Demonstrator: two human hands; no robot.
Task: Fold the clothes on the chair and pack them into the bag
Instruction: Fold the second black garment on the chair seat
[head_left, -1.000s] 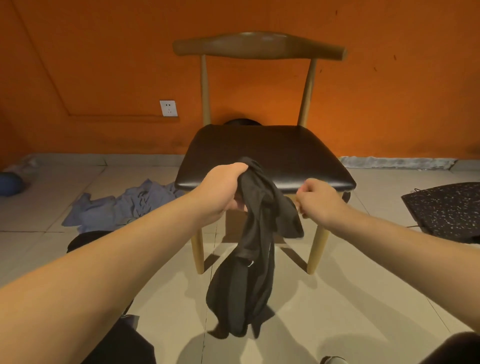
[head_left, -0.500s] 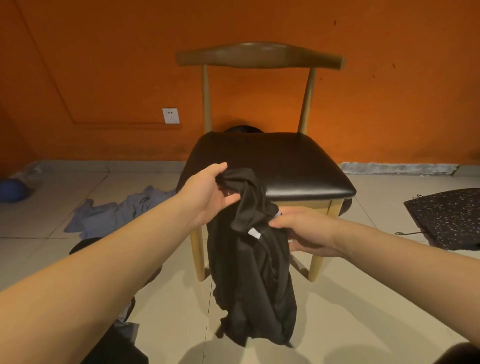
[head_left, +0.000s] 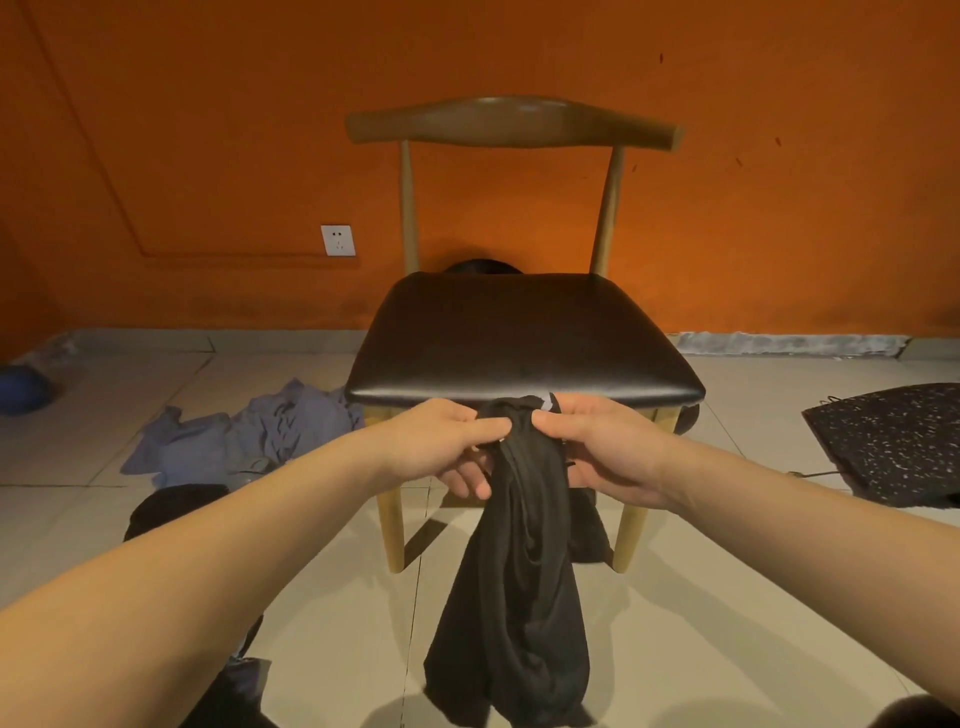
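Fingers pinch black garment; tips partly hidden.

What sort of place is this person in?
Likely a plain room in a home: a wooden chair before an orange wall with a socket, a tiled floor, and clothes about: a blue-grey garment on the floor, a black garment being held.

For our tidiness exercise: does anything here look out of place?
Yes. A blue-grey garment lies crumpled on the floor left of the chair, not on its seat. The black garment hangs bunched, unfolded.
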